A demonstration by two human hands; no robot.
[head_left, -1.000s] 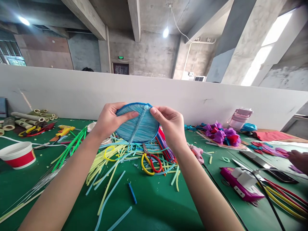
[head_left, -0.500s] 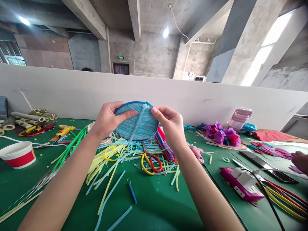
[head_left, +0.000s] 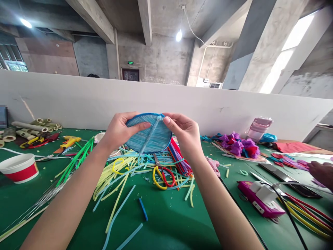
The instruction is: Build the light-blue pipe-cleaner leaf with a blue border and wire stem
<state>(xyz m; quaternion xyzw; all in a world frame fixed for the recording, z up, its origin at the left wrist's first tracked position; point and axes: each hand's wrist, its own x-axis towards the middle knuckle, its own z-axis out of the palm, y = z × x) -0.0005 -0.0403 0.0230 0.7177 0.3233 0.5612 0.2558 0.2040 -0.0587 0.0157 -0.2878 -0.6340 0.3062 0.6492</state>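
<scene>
A round blue disc like a leaf or fan [head_left: 158,139], made of pipe-cleaner-like strips with a darker blue rim and a raised rib across it, is held up over the table. My left hand [head_left: 122,128] grips its left side, thumb lying on the near face and fingers behind. At the upper right rim, by the top of the rib, my right hand [head_left: 183,130] pinches the edge between thumb and fingers. Below the disc lie scissors [head_left: 163,176] with one yellow and one red handle. Pale yellow strips [head_left: 111,177] spread under and beside the disc.
A paper cup [head_left: 19,168], a yellow glue gun [head_left: 70,141] and green strips [head_left: 75,161] are at left. To the right lie a purple power strip [head_left: 260,201] with cables, purple fabric petals [head_left: 236,144] and another person's hand [head_left: 321,173]. A white partition [head_left: 78,100] stands behind.
Both hands and the disc have shifted slightly right, and the disc's top has dipped a little. The other person's hand at the right edge has moved left.
</scene>
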